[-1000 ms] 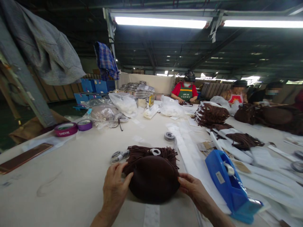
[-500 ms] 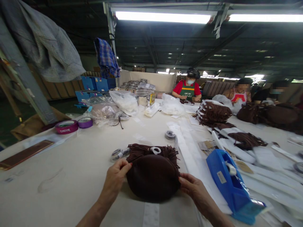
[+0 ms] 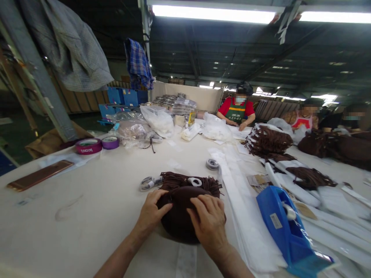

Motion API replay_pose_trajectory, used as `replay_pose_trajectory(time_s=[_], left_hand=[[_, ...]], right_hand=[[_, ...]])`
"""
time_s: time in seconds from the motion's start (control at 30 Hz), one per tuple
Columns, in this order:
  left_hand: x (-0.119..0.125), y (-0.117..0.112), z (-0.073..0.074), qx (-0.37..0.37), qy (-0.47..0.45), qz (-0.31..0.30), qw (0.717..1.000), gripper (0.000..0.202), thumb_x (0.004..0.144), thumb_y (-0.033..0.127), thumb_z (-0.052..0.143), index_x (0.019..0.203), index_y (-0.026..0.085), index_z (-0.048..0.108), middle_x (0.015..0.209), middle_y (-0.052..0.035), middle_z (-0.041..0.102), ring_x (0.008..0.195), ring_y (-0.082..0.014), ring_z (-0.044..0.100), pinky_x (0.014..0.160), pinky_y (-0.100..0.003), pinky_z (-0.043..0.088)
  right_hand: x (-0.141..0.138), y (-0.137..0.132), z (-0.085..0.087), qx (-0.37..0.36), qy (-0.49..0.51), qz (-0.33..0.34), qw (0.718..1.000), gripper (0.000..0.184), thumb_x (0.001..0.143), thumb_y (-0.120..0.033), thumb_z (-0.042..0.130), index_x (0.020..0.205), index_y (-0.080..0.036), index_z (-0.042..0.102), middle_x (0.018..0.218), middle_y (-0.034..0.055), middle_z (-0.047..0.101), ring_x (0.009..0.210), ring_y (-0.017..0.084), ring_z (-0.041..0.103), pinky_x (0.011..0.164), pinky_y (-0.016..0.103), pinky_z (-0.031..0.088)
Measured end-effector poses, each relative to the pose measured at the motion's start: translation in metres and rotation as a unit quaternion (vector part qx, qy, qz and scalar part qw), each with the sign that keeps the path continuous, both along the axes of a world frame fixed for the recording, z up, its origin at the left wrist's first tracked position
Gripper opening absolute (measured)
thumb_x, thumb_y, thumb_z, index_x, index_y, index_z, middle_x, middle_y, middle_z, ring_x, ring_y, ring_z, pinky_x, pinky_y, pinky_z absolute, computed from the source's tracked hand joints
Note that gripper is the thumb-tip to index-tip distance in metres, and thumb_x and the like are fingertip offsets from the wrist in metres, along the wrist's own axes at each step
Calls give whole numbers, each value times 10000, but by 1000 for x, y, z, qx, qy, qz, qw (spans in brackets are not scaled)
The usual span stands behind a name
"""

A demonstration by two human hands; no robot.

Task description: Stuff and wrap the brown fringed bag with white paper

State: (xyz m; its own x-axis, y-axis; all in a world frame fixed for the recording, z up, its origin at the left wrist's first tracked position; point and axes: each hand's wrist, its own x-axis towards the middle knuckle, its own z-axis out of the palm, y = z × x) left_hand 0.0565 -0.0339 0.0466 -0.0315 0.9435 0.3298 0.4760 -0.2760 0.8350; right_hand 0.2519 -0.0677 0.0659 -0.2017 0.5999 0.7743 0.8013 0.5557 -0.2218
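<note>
A dark brown bag (image 3: 179,224) with a smooth rounded body lies on the table in front of me. Strips of brown fringe (image 3: 174,178) spread along its far side, and a white ring (image 3: 194,181) sits on them. My left hand (image 3: 152,210) rests on the bag's upper left edge, its thumb stretched apart from the fingers. Across the right half of the body lies my right hand (image 3: 209,220), palm down, fingers extended and spread. Both hands touch the bag, covering parts of its surface. Close to the left hand is a small clear-wrapped coil (image 3: 149,183).
On the right stands a blue tape dispenser (image 3: 285,231) beside long white strips (image 3: 240,208). A grey tape roll (image 3: 212,165) lies beyond the bag. Left are purple tape rolls (image 3: 110,143) and a phone (image 3: 40,175). Stacked fringed pieces (image 3: 269,139) sit near a co-worker (image 3: 236,110).
Both hands have shifted from the bag's side edges onto its upper surface. The right hand moved left and its fingers spread out. The whole view has shifted slightly.
</note>
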Motion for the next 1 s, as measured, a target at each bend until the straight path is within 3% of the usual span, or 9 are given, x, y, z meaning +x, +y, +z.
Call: replay_pose_trajectory(time_s=[0.17,0.6,0.8,0.9,1.0], left_hand=[[-1,7,-6,-4,-38,-18,999,250,651,352,538,823,214,656,883,-53,648,927,-255,534,872,-420,409],[9,-2,-27,14,-141,-18,990,231,699,354,552,854,211,647,887,-56,625,910,-229,526,851,-360,404],[13,-3,-31,-22,-157,-18,987,204,695,357,543,766,197,646,771,-44,586,811,-213,530,772,-341,419],[15,-2,-31,-28,-150,-5,988,184,685,348,535,716,199,638,734,-39,576,777,-207,533,751,-338,425],[16,1,-29,-24,-140,7,990,179,676,350,539,712,202,634,738,-39,588,769,-206,545,743,-338,440]], right_hand=[[-38,28,-1,27,-53,47,997,117,871,-201,496,929,-194,597,871,39,619,863,194,500,847,375,299],[-47,43,-5,27,-142,71,987,214,883,-117,398,703,-168,502,711,41,516,736,188,427,705,341,345],[-38,53,-1,56,-229,44,971,194,863,-87,385,708,-174,465,701,47,472,713,198,408,704,358,358],[-23,62,13,88,-215,2,973,195,864,-91,406,696,-186,437,676,42,464,688,197,408,666,348,347],[-6,66,27,70,-160,-13,985,170,880,-111,416,729,-186,433,689,39,485,694,190,428,660,337,348]])
